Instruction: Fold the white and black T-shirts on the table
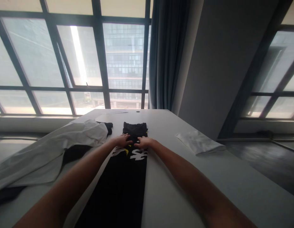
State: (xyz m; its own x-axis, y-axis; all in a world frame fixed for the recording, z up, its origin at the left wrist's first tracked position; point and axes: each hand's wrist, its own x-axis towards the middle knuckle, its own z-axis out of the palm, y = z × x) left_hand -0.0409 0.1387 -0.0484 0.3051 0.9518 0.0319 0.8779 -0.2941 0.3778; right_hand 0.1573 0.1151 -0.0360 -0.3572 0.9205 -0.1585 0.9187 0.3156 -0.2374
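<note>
A black garment (pixel 123 180), folded into a long narrow strip with a white and yellow print, is laid lengthwise down the middle of the grey table (pixel 184 177). Both hands are pressed flat on it near its far end: the left hand (pixel 122 140) and the right hand (pixel 143 142) lie side by side, almost touching, fingers spread and clamped on nothing.

Since the cloth is only pressed and not pinched, the strip could be dragged askew if one palm is pushed harder than the other, and the side folds could be opened out. The loose white garment (pixel 56 145) lies just beside the left forearm, so it could be caught and pulled onto the strip.

Counted: two hands, one black strip under them, one loose white garment with dark cloth beneath it, which is possibly a further piece, though the dim light does not allow certainty. One folded white piece (pixel 199 142) is seen well apart to the right. One small dark dot (pixel 137 111) is noted at the far table edge.
</note>
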